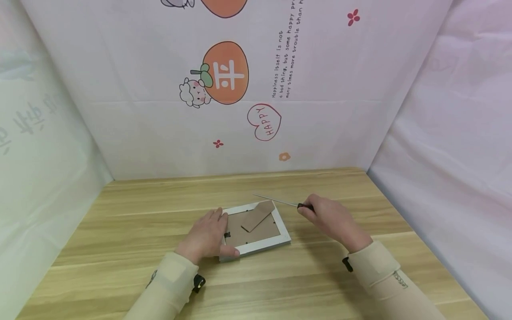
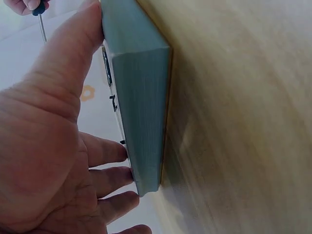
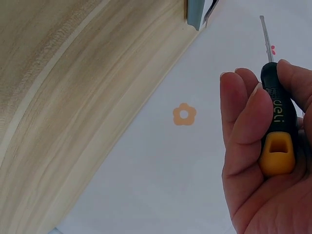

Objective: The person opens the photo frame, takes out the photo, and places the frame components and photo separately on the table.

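A picture frame [image 1: 282, 229] with a white border lies face down on the table, its brown backing board [image 1: 234, 224] showing. A brown stand leg [image 1: 260, 215] lies slantwise across the back, with small black tabs around the board. My left hand [image 1: 208, 233] rests on the frame's left end, thumb at the near corner and fingertips on the border. In the left wrist view the frame's pale blue-grey side [image 2: 144, 112] faces the camera. To the right, above the table, my right hand [image 1: 330, 218] grips a screwdriver [image 3: 278, 122] with a dark handle and yellow end. Its thin shaft points left, past the frame's far edge.
The wood-grain table [image 1: 140, 222] extends around the frame. A white printed cloth [image 1: 160, 142] hangs behind it, and white cloth walls [image 1: 452, 178] stand on both sides.
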`<state>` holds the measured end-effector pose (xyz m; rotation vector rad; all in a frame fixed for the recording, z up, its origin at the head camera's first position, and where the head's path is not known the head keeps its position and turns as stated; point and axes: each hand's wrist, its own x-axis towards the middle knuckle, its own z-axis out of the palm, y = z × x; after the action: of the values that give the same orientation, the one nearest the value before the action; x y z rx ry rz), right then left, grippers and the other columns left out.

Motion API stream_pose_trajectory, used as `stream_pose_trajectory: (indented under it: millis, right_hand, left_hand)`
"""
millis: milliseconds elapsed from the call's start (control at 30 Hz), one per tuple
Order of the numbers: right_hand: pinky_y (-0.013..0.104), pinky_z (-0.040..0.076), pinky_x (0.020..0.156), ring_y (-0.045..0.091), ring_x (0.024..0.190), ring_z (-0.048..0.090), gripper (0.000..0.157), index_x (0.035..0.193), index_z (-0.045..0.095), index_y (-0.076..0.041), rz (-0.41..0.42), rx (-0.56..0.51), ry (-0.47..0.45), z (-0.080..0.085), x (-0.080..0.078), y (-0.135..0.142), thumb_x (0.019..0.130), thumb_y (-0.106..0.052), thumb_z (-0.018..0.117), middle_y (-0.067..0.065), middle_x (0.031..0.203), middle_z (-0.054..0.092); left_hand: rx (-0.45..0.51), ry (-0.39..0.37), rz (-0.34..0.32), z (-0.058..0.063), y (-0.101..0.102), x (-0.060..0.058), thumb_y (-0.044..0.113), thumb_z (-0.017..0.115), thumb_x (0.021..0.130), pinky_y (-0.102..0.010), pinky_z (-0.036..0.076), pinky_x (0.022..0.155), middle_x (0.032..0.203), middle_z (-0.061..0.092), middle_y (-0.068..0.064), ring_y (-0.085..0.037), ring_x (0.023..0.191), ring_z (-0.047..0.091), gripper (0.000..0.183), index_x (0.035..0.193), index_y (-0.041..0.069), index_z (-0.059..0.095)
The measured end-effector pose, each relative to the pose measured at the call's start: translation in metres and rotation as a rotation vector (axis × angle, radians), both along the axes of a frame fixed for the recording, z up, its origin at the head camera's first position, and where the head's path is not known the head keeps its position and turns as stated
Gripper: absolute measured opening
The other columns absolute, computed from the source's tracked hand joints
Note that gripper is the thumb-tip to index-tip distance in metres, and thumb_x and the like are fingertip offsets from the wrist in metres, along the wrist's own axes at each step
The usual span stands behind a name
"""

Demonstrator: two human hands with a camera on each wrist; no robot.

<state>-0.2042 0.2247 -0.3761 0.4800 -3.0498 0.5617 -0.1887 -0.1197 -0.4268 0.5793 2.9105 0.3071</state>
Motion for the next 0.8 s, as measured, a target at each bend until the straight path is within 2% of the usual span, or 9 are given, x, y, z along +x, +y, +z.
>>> stream_pose_trajectory:
  millis: [167,533,700,800]
  right_hand:
    - [0.03,0.041,0.057,0.013,0.062,0.048,0.022,0.099,0.066,-0.013,0.002,0.0,-0.001,-0.001,0.0,0.0,0.105,-0.033,0.062,-0.004,0.074,0.057]
    - [0.03,0.041,0.057,0.013,0.062,0.048,0.022,0.1,0.066,-0.012,0.004,0.0,-0.006,-0.002,0.001,0.0,0.105,-0.033,0.062,-0.003,0.074,0.056]
    - [0.03,0.041,0.057,0.014,0.062,0.047,0.022,0.099,0.066,-0.012,0.004,-0.001,-0.009,-0.004,0.001,0.0,0.105,-0.033,0.063,-0.003,0.074,0.056]
    - [0.03,0.041,0.057,0.013,0.062,0.048,0.022,0.099,0.066,-0.013,0.006,0.002,-0.005,-0.005,0.001,0.001,0.105,-0.033,0.063,-0.003,0.074,0.056]
  left_hand:
    - [0.01,0.002,0.018,0.0,0.001,0.002,0.069,0.084,0.073,-0.062,0.032,0.121,0.164,0.034,-0.028,-0.046,0.152,0.032,0.118,0.153,-0.007,0.043]
    - [-0.026,0.048,0.064,-0.001,0.006,0.009,0.074,0.082,0.071,-0.06,0.031,0.122,0.157,0.04,-0.035,-0.049,0.149,0.036,0.118,0.146,-0.011,0.049]
    - [-0.031,0.074,0.075,-0.001,0.007,0.014,0.076,0.08,0.071,-0.058,0.034,0.121,0.15,0.047,-0.037,-0.048,0.144,0.042,0.118,0.14,-0.014,0.052]
    - [-0.051,0.101,0.08,-0.001,0.009,0.016,0.078,0.079,0.07,-0.056,0.039,0.118,0.14,0.054,-0.034,-0.045,0.136,0.05,0.116,0.135,-0.015,0.055]
